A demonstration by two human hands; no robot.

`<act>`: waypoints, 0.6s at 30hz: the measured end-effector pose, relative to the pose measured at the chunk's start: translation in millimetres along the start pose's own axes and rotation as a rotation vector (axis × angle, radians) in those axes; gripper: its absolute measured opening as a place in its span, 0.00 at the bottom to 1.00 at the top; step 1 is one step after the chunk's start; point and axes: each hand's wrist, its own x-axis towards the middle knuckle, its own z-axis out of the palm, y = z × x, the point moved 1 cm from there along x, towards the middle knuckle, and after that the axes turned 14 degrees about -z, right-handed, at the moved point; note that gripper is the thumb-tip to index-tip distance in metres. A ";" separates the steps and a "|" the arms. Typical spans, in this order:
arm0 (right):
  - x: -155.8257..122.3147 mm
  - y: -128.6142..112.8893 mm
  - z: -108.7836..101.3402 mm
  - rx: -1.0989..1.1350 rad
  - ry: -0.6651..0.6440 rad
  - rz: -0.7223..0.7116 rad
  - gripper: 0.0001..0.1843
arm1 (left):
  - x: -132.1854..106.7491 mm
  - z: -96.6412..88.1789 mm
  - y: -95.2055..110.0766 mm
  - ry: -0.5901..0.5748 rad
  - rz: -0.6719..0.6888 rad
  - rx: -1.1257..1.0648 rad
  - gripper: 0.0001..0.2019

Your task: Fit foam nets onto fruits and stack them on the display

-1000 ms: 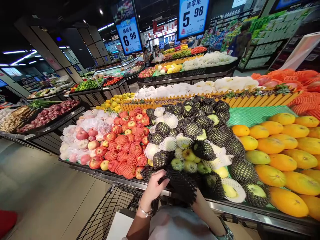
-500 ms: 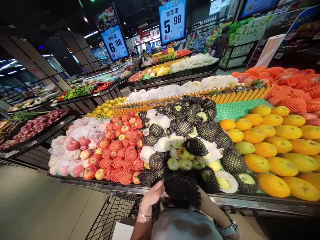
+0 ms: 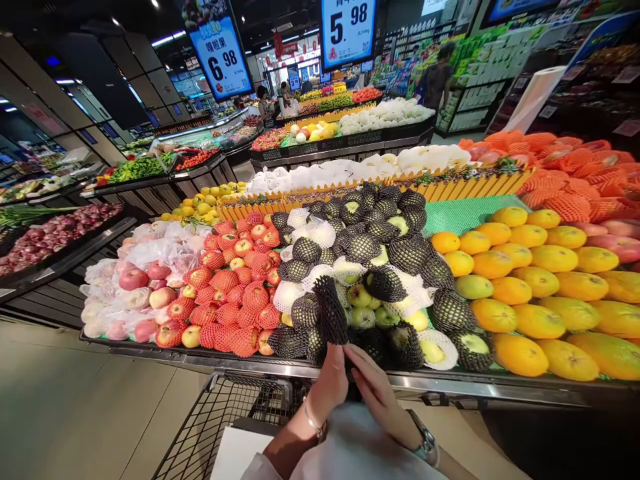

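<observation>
A black foam fruit net [image 3: 330, 310] stands upright in front of the green apples, bunched narrow; whether fruit is inside cannot be made out. My left hand [image 3: 334, 379], with a bracelet at the wrist, is closed around its lower end. Close beside it, my right hand [image 3: 373, 387] has its fingers stretched out, their tips at the bottom of the net. A watch [image 3: 424, 437] is on the right wrist. Just beyond lie green apples [image 3: 361, 295], some bare, others in black nets [image 3: 365, 247] or white nets [image 3: 317, 230].
Red-netted apples [image 3: 240, 280] and bagged apples [image 3: 145, 253] lie to the left, orange-yellow melons [image 3: 555, 283] to the right. A metal edge [image 3: 450, 381] fronts the display. A black wire cart [image 3: 200, 413] with a white box [image 3: 245, 455] stands below my hands. A person [image 3: 439, 77] stands far off.
The black net was spread wide between both hands and now stands narrow and upright in my left hand. My right hand has come out from behind it. The view has shifted slightly.
</observation>
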 end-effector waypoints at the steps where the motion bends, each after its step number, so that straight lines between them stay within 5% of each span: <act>1: -4.0 2.8 2.4 0.004 0.003 0.033 0.22 | 1.4 1.6 4.8 0.005 0.006 -0.004 0.39; 11: -29.6 28.6 17.7 0.158 0.155 0.503 0.29 | 3.0 14.8 29.1 -0.113 0.121 -0.002 0.45; 18: -16.2 25.4 22.7 0.246 0.233 0.448 0.28 | 16.2 14.6 19.3 -0.049 0.007 -0.083 0.45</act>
